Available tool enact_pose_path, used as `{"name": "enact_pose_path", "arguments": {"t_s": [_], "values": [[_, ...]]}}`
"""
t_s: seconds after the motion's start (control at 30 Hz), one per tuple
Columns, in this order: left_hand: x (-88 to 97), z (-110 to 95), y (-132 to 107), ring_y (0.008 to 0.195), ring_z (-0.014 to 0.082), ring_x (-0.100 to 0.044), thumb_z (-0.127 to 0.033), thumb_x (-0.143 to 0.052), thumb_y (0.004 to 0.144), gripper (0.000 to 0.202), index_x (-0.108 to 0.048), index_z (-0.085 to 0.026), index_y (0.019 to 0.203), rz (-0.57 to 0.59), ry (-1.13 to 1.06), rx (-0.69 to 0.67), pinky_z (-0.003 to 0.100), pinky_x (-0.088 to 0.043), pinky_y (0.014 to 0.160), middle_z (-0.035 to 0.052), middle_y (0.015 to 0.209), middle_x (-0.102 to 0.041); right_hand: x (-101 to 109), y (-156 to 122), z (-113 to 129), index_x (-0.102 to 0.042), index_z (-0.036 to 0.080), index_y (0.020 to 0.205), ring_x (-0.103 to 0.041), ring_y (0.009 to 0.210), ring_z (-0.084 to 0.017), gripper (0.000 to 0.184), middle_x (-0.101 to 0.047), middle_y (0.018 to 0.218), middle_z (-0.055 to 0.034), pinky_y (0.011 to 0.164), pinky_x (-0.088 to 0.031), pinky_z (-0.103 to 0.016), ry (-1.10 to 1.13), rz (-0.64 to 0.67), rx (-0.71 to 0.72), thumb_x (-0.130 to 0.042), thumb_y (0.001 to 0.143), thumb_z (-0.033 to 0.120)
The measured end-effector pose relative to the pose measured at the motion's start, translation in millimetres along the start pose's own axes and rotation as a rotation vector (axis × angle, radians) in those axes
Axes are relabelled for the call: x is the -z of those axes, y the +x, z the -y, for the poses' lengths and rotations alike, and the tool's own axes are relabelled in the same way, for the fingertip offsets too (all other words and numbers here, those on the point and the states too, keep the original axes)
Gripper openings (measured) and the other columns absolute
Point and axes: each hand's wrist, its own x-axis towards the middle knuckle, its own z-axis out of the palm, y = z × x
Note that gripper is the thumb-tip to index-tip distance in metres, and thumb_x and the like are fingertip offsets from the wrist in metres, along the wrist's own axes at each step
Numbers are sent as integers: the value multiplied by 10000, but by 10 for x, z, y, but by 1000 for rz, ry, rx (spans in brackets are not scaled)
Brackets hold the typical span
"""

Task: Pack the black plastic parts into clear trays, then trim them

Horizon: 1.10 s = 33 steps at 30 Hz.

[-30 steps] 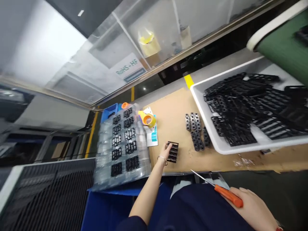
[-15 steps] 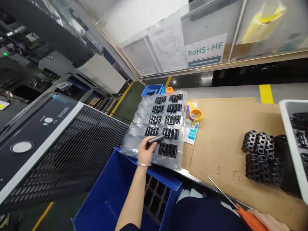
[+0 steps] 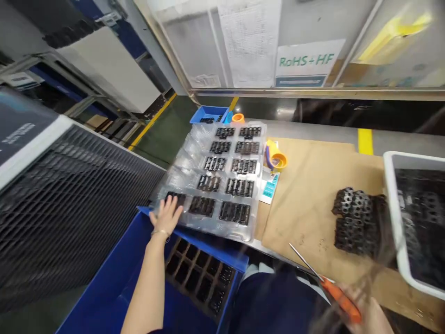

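My left hand [image 3: 166, 215] has its fingers spread over the front-left corner of a clear plastic tray [image 3: 212, 226]. Its fingertips touch or hover over a black plastic part [image 3: 176, 198] in a front compartment; which, I cannot tell. Beside that lie two more groups of black parts [image 3: 201, 206], and further rows fill the compartments behind. At the lower right, my right hand [image 3: 370, 308], blurred, is wrapped round an orange-handled tool [image 3: 342, 299] with a long thin metal shaft. The shaft points up and left over the table edge.
A blue bin [image 3: 114, 283] below the tray contains a divided insert of black parts. Stacked black ring-shaped parts [image 3: 358, 220] lie on the cardboard [image 3: 299, 199], near a white tub [image 3: 394, 222]. An orange tape roll [image 3: 279, 161] and small blue bin [image 3: 208, 111] stand behind.
My left hand has moved left and down to the tray's front-left compartment. The dark part it held now lies in the tray, and its fingers have spread. The view has shifted.
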Motion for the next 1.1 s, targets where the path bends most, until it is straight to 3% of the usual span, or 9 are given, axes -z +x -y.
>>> {"name": "enact_pose_path", "arguments": {"t_s": [0.1, 0.17, 0.3, 0.37, 0.43, 0.53, 0.63, 0.73, 1.1], "values": [[-313, -584, -203, 1512, 385, -307, -453, -509, 887, 544, -542, -185, 1359, -139, -153, -100, 635, -131, 1245, 189, 1533, -487, 88, -82, 77, -763, 244, 913, -744, 748, -260, 224, -790, 852, -65, 680, -575, -357, -37, -67, -80, -608, 818, 375], [-753, -1145, -492, 1421, 363, -419, -465, -498, 900, 512, -506, -180, 1324, -126, -307, -183, 573, -273, 1217, 191, 1430, -527, 138, -170, 74, -754, 251, 914, -726, 762, -242, 204, -777, 857, -47, 703, -549, -349, -51, -87, -155, -613, 836, 377], [-1988, -2381, -1442, 1196, 272, -602, -412, -678, 842, 402, -563, -223, 1178, 269, -563, -347, 428, -488, 1063, 116, 1241, -628, 234, -436, -39, -732, 259, 883, -683, 735, -216, 165, -736, 798, -20, 704, -497, -333, -47, -114, -283, -606, 867, 365], [-2599, -2863, -1919, 1109, 256, -636, -385, -743, 831, 415, -579, -188, 1157, 455, -620, -348, 426, -542, 966, 103, 1178, -645, 273, -619, -117, -726, 257, 887, -677, 744, -217, 171, -729, 798, -20, 714, -485, -334, -31, -131, -340, -607, 879, 380], [-3081, -3179, -2258, 1074, 254, -636, -366, -738, 866, 391, -600, -167, 1173, 578, -639, -312, 465, -550, 934, 92, 1184, -638, 296, -818, -195, -725, 254, 896, -675, 743, -216, 181, -724, 798, -21, 725, -482, -336, -12, -147, -398, -616, 883, 398], [-3474, -3374, -2453, 1151, 275, -606, -332, -723, 898, 406, -597, -171, 1249, 691, -659, -240, 517, -522, 991, 101, 1290, -605, 294, -1089, -294, -720, 252, 874, -670, 723, -214, 174, -713, 773, -17, 713, -472, -334, 12, -159, -478, -626, 881, 398], [-3555, -3355, -2374, 1159, 269, -623, -315, -691, 930, 441, -563, -186, 1333, 812, -693, -168, 504, -542, 984, 107, 1343, -596, 267, -1254, -361, -714, 255, 816, -661, 700, -205, 183, -702, 733, -7, 702, -460, -330, 40, -135, -526, -633, 886, 405], [-3469, -3231, -2196, 1081, 237, -666, -328, -641, 970, 387, -577, -185, 1323, 934, -689, -88, 460, -581, 927, 99, 1276, -645, 235, -1302, -400, -704, 258, 761, -654, 691, -206, 218, -697, 703, -5, 708, -447, -333, 62, -98, -545, -628, 894, 414], [-2662, -2751, -1617, 772, 145, -664, -405, -604, 991, 284, -650, -143, 1091, 1026, -465, 56, 321, -587, 700, 36, 965, -687, 184, -994, -445, -658, 271, 636, -644, 613, -235, 309, -666, 615, -18, 656, -470, -349, 59, -9, -452, -640, 863, 481]]}}
